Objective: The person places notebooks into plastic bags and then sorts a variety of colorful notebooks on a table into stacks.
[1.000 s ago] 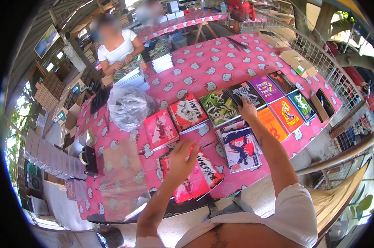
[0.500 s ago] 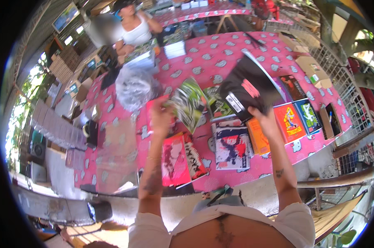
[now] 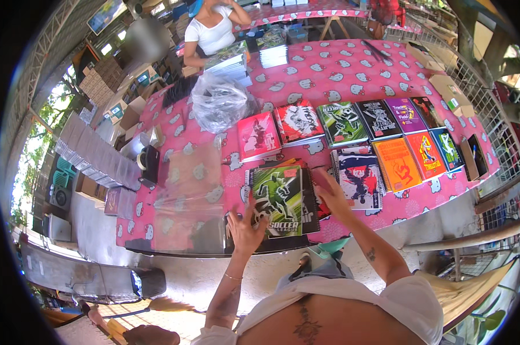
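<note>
A small pile of spiral notebooks lies at the near edge of the table, topped by a green notebook (image 3: 277,198) with a player figure on its cover. Beneath it, a black notebook (image 3: 310,213) sticks out on the right. My left hand (image 3: 245,232) is at the pile's left edge, fingers spread, thumb over the green cover's lower corner. My right hand (image 3: 333,194) is beside the pile's right edge, its fingers stretched out and slightly blurred. To its right lies a white and navy notebook (image 3: 359,181), then an orange notebook (image 3: 399,164).
More notebooks form a back row, from a pink notebook (image 3: 259,136) to a purple notebook (image 3: 406,115). A crumpled clear plastic bag (image 3: 220,103) and flat plastic sheets (image 3: 190,190) lie left. A tape dispenser (image 3: 149,165) stands by the left edge. Across the table sits a person (image 3: 211,34).
The green and black notebooks, held up in my left and right hands before, now lie in the pile near me. Both hands have come down to it. The view has shifted.
</note>
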`<state>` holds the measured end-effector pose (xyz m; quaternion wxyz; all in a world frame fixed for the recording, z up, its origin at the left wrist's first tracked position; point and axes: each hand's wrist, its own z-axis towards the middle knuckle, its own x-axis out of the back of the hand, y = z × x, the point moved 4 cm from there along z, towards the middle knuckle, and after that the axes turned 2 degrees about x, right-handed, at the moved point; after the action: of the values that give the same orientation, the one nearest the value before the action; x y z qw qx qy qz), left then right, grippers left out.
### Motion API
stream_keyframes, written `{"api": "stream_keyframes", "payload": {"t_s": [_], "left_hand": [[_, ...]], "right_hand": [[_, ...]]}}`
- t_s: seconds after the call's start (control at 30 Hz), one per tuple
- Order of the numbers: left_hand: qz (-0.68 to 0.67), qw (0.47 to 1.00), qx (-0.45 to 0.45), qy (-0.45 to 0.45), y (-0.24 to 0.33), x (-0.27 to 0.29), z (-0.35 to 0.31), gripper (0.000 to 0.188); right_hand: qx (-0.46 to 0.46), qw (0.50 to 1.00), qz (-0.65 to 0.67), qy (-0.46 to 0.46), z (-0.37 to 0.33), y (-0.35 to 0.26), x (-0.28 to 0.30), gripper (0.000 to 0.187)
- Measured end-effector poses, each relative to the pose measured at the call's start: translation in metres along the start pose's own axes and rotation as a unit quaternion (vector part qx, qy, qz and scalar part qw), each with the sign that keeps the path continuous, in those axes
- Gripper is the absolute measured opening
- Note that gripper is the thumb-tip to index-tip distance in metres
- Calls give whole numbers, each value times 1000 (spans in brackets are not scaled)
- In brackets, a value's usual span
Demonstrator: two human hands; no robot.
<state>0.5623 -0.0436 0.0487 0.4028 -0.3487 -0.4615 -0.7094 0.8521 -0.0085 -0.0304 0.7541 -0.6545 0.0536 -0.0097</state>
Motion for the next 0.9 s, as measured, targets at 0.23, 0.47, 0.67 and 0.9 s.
{"api": "stream_keyframes", "payload": {"t_s": [0.23, 0.47, 0.67, 0.9], "left_hand": [[-552, 776, 237, -191, -40, -68, 48, 80], [-495, 815, 194, -231, -29, -75, 80, 81], [-489, 818, 254, -165, -49, -102, 83, 86], [-462, 818, 333, -74, -85, -77, 62, 80]], "right_hand": [[-174, 978, 88, -67, -21, 8, -68, 99], [-201, 974, -41, -96, 31, 17, -52, 76], [-212, 968, 127, -35, 73, 15, -62, 83], [-164, 970, -33, -176, 130, 10, -91, 84]]}}
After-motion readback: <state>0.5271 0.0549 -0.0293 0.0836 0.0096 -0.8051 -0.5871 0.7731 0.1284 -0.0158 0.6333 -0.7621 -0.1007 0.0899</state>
